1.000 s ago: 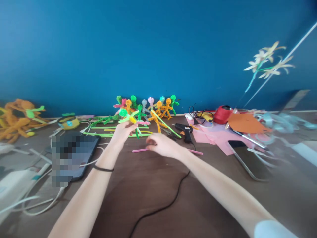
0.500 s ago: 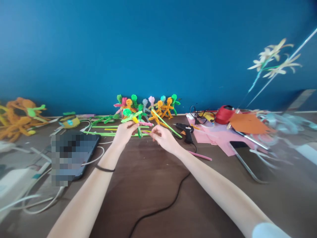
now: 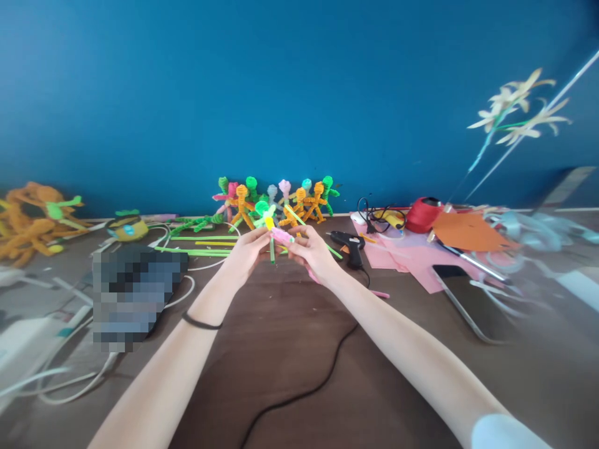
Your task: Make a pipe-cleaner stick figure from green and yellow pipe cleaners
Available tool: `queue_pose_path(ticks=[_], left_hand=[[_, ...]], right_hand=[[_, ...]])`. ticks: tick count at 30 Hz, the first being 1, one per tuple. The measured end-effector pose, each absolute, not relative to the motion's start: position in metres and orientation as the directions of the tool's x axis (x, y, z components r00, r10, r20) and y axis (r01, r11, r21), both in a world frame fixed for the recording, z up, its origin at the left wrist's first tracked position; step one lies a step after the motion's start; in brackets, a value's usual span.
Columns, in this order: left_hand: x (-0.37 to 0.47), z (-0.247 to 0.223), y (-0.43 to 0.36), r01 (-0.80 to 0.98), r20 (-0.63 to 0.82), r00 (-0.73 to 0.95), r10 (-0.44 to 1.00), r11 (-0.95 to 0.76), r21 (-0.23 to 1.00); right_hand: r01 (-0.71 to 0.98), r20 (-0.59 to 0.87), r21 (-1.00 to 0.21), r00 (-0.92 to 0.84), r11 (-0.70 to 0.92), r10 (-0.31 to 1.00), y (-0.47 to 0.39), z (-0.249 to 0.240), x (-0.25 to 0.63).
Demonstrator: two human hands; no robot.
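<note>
Between my two hands is a small pipe-cleaner figure [image 3: 269, 222] with a green head, a yellow middle and a pink wound part [image 3: 282, 236]. The fingers of my left hand [image 3: 248, 251] are closed on the figure's left side. My right hand [image 3: 309, 249] pinches the pink part at its right end, and a bit of pink shows below the fingers. A green strand hangs down from the figure. Behind the hands, several pipe-cleaner figures [image 3: 242, 198] in orange, green, pink and grey lean against the blue wall.
Green pipe cleaners [image 3: 199, 252] lie behind my left hand. A black glue gun [image 3: 354, 246], pink sheets [image 3: 423, 265], a red roll [image 3: 422, 214] and a phone [image 3: 468, 305] are on the right. At left lies a dark device [image 3: 171, 274] with white cables. A black cord [image 3: 322, 385] crosses the table.
Both hands have come closer together. The held figure has moved right and turned, its pink part now pointing down to the right, and my right hand has closed on it.
</note>
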State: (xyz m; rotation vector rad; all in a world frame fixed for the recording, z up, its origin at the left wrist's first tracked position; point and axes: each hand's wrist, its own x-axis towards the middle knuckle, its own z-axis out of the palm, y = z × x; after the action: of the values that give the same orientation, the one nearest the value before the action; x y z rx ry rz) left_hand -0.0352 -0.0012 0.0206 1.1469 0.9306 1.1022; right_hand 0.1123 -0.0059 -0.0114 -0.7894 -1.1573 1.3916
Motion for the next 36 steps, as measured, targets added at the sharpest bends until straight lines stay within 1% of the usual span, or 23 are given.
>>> queue_pose_path(ticks=[3,8,12,16,20,24,27,31,36], left_hand=[[-0.03,0.019,-0.003,-0.17,-0.02,0.238,0.971,0.062,0.984],[-0.024,0.016,-0.005,-0.225,0.008,0.273,0.962,0.055,0.973],[-0.024,0.017,-0.006,-0.227,0.078,0.307,0.949,-0.006,0.974],[-0.023,0.017,-0.007,-0.212,0.104,0.271,0.957,-0.046,0.976],[-0.022,0.018,-0.008,-0.242,0.076,0.192,0.979,-0.028,0.97],[-0.024,0.019,-0.007,-0.229,0.009,0.113,0.994,0.017,0.973],[-0.025,0.019,-0.006,-0.22,-0.016,0.103,0.995,0.038,0.975],[-0.025,0.018,-0.006,-0.223,-0.009,0.09,0.996,0.029,0.974],[-0.023,0.017,-0.007,-0.245,-0.02,0.09,0.996,0.041,0.969]], right_hand=[[-0.323,0.144,-0.943,-0.181,0.08,0.973,-0.005,-0.011,0.114],[-0.334,0.12,-0.94,-0.143,0.066,0.982,-0.005,-0.01,0.117],[-0.33,0.122,-0.941,-0.119,0.077,0.985,-0.004,-0.009,0.12],[-0.329,0.12,-0.942,-0.138,0.069,0.983,-0.005,-0.009,0.12],[-0.345,0.127,-0.936,-0.157,0.066,0.979,-0.006,-0.009,0.12],[-0.343,0.108,-0.938,-0.134,0.056,0.985,-0.005,-0.009,0.121],[-0.363,0.093,-0.931,-0.142,0.036,0.986,-0.004,-0.009,0.121],[-0.374,0.099,-0.927,-0.147,0.037,0.984,-0.004,-0.009,0.121],[-0.377,0.145,-0.924,-0.181,0.068,0.973,-0.005,-0.011,0.122]])
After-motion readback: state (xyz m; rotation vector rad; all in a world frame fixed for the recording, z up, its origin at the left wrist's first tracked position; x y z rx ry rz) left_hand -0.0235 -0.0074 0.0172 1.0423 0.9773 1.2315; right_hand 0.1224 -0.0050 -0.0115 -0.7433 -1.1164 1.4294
